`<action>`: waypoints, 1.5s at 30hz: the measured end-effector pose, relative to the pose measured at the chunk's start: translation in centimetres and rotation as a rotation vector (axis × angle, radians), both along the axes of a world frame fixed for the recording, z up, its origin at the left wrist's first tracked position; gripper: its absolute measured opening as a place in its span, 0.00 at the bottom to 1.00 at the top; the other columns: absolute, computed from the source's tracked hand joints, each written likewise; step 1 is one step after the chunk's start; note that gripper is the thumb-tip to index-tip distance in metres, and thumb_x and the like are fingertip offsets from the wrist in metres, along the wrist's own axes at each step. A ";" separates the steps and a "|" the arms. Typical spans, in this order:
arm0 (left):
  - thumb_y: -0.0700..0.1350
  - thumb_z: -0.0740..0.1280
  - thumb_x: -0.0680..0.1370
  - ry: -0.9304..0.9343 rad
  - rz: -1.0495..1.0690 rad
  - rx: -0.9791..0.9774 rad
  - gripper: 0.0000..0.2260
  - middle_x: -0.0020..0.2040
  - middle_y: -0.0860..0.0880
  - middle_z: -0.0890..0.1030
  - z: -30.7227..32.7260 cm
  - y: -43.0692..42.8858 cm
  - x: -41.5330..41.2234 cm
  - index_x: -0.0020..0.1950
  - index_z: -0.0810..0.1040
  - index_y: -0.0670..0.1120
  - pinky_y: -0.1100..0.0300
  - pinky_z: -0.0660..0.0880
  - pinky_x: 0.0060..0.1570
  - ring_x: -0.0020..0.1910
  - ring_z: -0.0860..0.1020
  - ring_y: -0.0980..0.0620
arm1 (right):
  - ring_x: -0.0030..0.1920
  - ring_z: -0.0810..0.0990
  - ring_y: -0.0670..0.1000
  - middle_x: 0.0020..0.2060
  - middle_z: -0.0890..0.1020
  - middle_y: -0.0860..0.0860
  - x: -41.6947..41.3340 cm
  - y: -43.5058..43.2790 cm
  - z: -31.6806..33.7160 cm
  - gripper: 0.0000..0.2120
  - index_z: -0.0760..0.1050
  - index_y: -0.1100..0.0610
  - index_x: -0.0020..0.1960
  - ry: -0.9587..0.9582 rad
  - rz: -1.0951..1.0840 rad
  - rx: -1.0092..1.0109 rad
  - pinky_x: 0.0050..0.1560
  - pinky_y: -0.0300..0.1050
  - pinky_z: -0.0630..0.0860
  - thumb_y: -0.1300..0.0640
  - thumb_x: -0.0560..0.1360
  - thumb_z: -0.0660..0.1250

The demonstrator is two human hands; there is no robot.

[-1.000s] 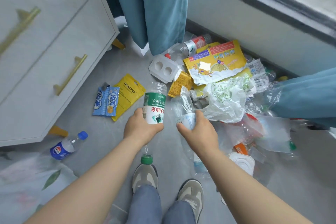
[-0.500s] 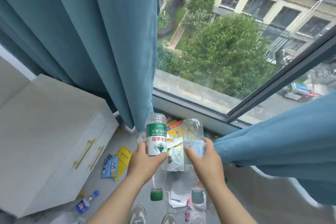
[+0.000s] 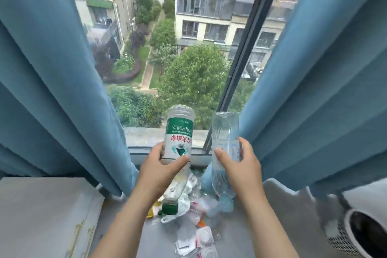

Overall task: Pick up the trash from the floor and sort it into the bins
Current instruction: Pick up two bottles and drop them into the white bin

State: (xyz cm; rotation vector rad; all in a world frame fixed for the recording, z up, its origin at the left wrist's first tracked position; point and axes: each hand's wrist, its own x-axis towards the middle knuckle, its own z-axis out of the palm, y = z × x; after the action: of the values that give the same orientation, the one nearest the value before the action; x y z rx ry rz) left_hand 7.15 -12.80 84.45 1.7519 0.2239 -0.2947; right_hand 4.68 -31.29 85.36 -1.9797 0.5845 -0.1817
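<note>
My left hand [image 3: 158, 173] grips a clear plastic bottle with a green and white label [image 3: 179, 132], held upside down with its green cap pointing at the floor. My right hand [image 3: 238, 168] grips a second clear, crumpled bottle [image 3: 225, 132], also inverted, with a pale blue cap at the bottom. Both bottles are raised in front of the window. Below them a pile of trash [image 3: 196, 213] lies on the grey floor: wrappers, plastic bags and white plastic lids.
A white dresser [image 3: 41, 216] stands at the lower left. Blue curtains [image 3: 52, 90] hang on both sides of the window [image 3: 178, 48]. A white perforated bin with a dark opening [image 3: 364, 234] sits at the lower right.
My view has tilted up from the floor to the window as I stood up. Both hands have lifted their bottles off the trash pile to chest height.
</note>
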 end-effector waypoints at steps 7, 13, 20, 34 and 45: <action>0.55 0.73 0.62 -0.194 -0.290 -0.020 0.20 0.46 0.55 0.84 7.2 -9.6 -0.7 0.52 0.77 0.58 0.49 0.79 0.51 0.45 0.83 0.54 | 0.52 0.80 0.42 0.53 0.81 0.42 -5.4 -8.3 6.0 0.30 0.69 0.48 0.67 -0.175 -0.228 0.004 0.54 0.42 0.77 0.49 0.68 0.75; 0.49 0.77 0.67 -0.286 -0.456 -0.081 0.16 0.46 0.57 0.84 10.2 -19.4 -3.1 0.52 0.77 0.57 0.64 0.76 0.42 0.44 0.83 0.58 | 0.51 0.79 0.39 0.50 0.80 0.38 -10.1 -17.1 9.7 0.27 0.70 0.46 0.65 -0.299 -0.372 -0.006 0.53 0.41 0.76 0.51 0.68 0.75; 0.52 0.73 0.63 -0.339 -0.581 -0.089 0.17 0.45 0.58 0.84 12.0 -31.3 -6.0 0.51 0.78 0.57 0.63 0.76 0.44 0.44 0.82 0.59 | 0.49 0.81 0.40 0.49 0.81 0.39 -15.0 -28.3 11.4 0.25 0.70 0.43 0.60 -0.356 -0.485 0.008 0.52 0.45 0.79 0.51 0.67 0.76; 0.41 0.77 0.67 -0.380 -0.874 -0.090 0.18 0.45 0.58 0.85 12.2 -50.1 -9.1 0.52 0.76 0.53 0.63 0.77 0.43 0.43 0.83 0.60 | 0.45 0.79 0.34 0.48 0.79 0.39 -23.1 -42.8 10.9 0.24 0.67 0.44 0.58 -0.365 -0.754 -0.042 0.41 0.31 0.74 0.56 0.69 0.75; 0.39 0.79 0.65 -0.258 -1.149 -0.162 0.23 0.47 0.57 0.83 9.6 -66.4 -7.2 0.53 0.72 0.51 0.69 0.76 0.34 0.45 0.82 0.60 | 0.49 0.79 0.42 0.52 0.78 0.44 -23.7 -53.3 9.6 0.29 0.64 0.47 0.62 -0.297 -0.968 -0.075 0.47 0.39 0.77 0.58 0.67 0.76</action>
State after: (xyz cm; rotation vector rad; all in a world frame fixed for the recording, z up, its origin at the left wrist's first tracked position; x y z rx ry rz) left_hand -0.03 -79.25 94.05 1.5667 -1.0037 -0.8621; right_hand -19.00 -84.58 94.95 -1.5409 1.3012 -1.0740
